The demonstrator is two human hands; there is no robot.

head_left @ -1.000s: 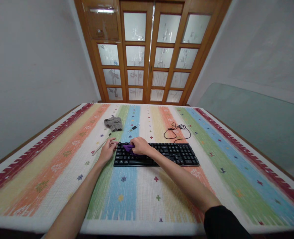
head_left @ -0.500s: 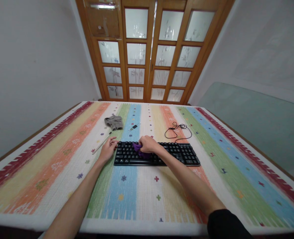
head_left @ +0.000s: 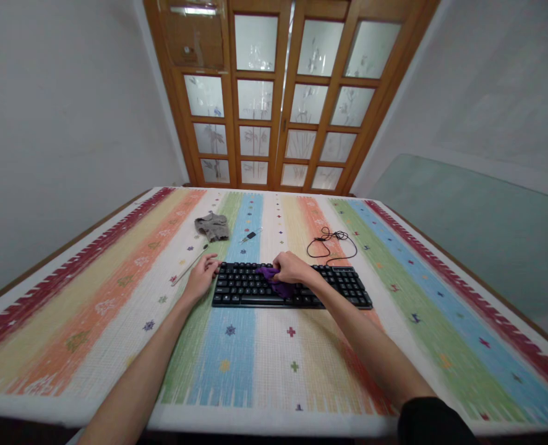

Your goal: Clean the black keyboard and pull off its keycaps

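Note:
A black keyboard (head_left: pixel 339 285) lies across the striped tablecloth (head_left: pixel 93 309) in the middle of the table. My right hand (head_left: pixel 291 269) rests on the keys near the keyboard's centre, fingers closed over a purple cloth (head_left: pixel 274 283) pressed against them. My left hand (head_left: pixel 202 277) grips the keyboard's left end, fingers curled round the edge. The keyboard's black cable (head_left: pixel 330 242) coils on the table behind it.
A crumpled grey cloth (head_left: pixel 213 227) lies at the back left. Beside it are a small tool with a black handle (head_left: pixel 250 236) and a thin stick (head_left: pixel 189 266) near my left hand. Wooden glass-paned doors (head_left: pixel 274 99) stand beyond the table.
My right hand has slid the purple cloth rightwards along the keys, from the left part to about the centre. My left hand has stayed at the keyboard's left end.

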